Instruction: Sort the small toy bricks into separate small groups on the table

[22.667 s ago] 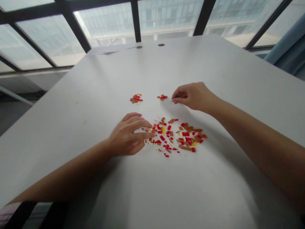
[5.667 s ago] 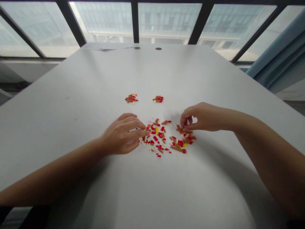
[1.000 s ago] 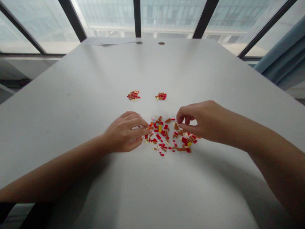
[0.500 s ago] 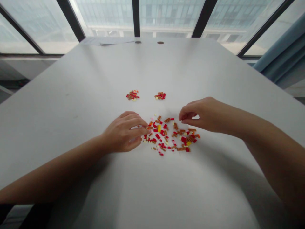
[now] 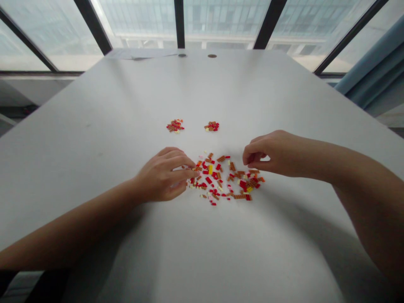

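Small building bricks (image 5: 208, 180) in red, brown, yellow, orange, white and pink lie scattered in a loose pile. My left hand (image 5: 166, 173) rests at the pile's left edge, its fingers spread and their tips touching or just over the bricks; it holds nothing I can see. Above the pile's upper right side is my right hand (image 5: 265, 152), with thumb and fingertips pinched together. Whatever may be between those fingertips is too small or hidden to make out. A yellow brick (image 5: 211, 169) lies near the left hand's fingertips.
Two small heaps of similar bricks sit farther back on the white table (image 5: 202, 248): a left heap (image 5: 175, 126) and a right heap (image 5: 211, 126). Two round holes and some paper (image 5: 139, 54) are at the far edge, before windows. A blue curtain (image 5: 375, 69) hangs at right.
My right hand has shifted a little to the right and slightly down, its fingertips drawn closer together. The left hand and the bricks look the same.
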`<move>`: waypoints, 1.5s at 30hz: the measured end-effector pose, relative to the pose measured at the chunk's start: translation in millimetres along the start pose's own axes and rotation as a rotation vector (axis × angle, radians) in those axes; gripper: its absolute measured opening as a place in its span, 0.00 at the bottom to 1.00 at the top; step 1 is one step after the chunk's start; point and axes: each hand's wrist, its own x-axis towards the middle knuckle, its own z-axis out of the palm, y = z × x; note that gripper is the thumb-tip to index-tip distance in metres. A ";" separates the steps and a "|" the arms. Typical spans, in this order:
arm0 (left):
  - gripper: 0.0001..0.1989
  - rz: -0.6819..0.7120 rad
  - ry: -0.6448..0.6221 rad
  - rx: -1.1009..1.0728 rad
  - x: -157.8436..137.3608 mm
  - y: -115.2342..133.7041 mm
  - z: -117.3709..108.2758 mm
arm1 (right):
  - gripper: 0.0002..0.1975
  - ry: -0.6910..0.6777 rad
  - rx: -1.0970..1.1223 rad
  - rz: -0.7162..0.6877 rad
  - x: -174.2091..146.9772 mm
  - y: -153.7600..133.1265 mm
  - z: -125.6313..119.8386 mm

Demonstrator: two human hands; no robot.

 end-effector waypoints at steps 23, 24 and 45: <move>0.16 -0.003 -0.008 -0.012 -0.5 -0.3 -0.2 | 0.08 -0.175 -0.133 0.106 -4.5 -4.3 0.3; 0.17 -0.006 -0.014 -0.011 -0.8 -0.3 -0.4 | 0.08 -0.173 -0.144 0.105 -4.5 -6.1 0.5; 0.13 0.019 0.005 -0.002 -1.0 -0.3 -6.1 | 0.13 0.253 0.073 0.028 13.7 -0.5 -8.1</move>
